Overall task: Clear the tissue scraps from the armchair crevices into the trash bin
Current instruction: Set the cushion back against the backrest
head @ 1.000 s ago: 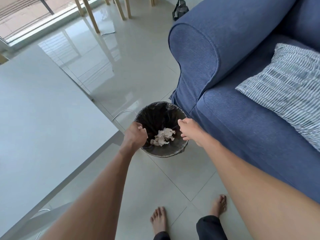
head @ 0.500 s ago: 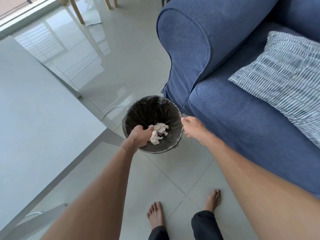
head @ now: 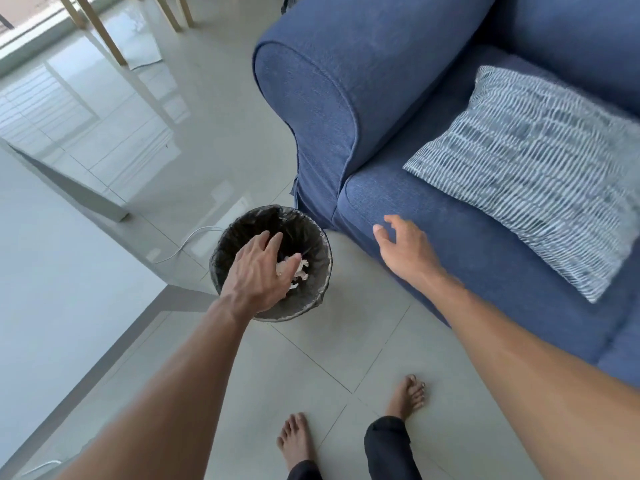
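A round trash bin (head: 317,237) with a black liner stands on the tiled floor beside the front corner of the blue armchair (head: 346,109). Crumpled white tissue scraps (head: 302,266) lie inside it, partly hidden by my left hand (head: 258,271), which hovers over the bin's mouth with fingers spread and nothing in it. My right hand (head: 405,247) is open in front of the seat cushion's front edge, fingers apart, holding nothing. The crevice between armrest and seat cushion shows no tissue from here.
A striped blue-white pillow (head: 540,168) lies on the seat. A white table (head: 52,271) fills the left side close to the bin. A white cable (head: 187,240) runs on the floor behind the bin. Wooden chair legs (head: 100,29) stand at the far left. My bare feet (head: 349,420) are below.
My left hand, fisted at the bin's rim before, has opened over the bin. My right hand has lifted away from the rim toward the seat cushion and spread its fingers.
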Tool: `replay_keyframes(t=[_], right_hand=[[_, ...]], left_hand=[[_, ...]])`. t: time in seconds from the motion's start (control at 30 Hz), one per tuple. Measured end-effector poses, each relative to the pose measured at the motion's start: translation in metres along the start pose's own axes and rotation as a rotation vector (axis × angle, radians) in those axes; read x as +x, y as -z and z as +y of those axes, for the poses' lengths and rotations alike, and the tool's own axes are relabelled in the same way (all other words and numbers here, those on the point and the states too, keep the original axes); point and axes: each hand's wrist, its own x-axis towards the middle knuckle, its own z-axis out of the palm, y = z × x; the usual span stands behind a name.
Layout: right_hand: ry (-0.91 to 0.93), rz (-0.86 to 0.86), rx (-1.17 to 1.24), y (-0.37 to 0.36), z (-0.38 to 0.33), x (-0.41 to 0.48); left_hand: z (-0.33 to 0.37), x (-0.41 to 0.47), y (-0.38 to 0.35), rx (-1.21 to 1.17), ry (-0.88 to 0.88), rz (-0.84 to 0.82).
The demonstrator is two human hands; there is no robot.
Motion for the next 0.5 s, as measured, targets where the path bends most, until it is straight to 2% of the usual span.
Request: replay_keyframes(t=[0.1,0.2,0.33,0.5], right_hand=[[0.149,0.291,-0.081,0.060,0.022,0.000],[0.094,0.462,-0.151,0.117,0.046,0.012],[-0.064,0.491,-0.187,0.174,0.084,0.037],[-0.236,0.452,-0.147,0.217,0.147,0.063]], left_hand=[[0.042,0.009,0.017,0.085,-0.208,0.053],[0.097,0.023,0.036,0.155,-0.357,0.015],[0.175,0.064,0.055,0.132,-0.429,0.025],[0.267,0.131,0.051,0.105,-0.422,-0.013]])
